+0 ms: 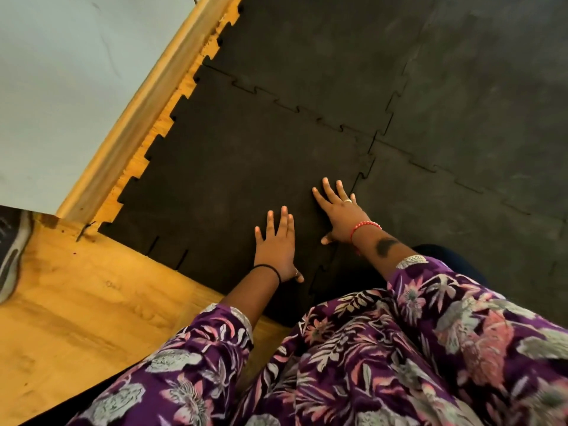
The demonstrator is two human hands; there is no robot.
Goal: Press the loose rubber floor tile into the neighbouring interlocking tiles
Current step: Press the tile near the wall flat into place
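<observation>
A black rubber floor tile with toothed edges lies on the wooden floor, its far and right edges meshed with the neighbouring tiles. My left hand rests flat on the tile's near part, fingers spread. My right hand lies flat beside the toothed seam on the tile's right edge, fingers spread, holding nothing. Another neighbouring tile lies to the right of that seam.
Bare wooden floor shows at the left and near side. A wooden skirting board and a pale wall run along the tile's left edge. A shoe sits at the far left. My purple flowered clothing fills the bottom.
</observation>
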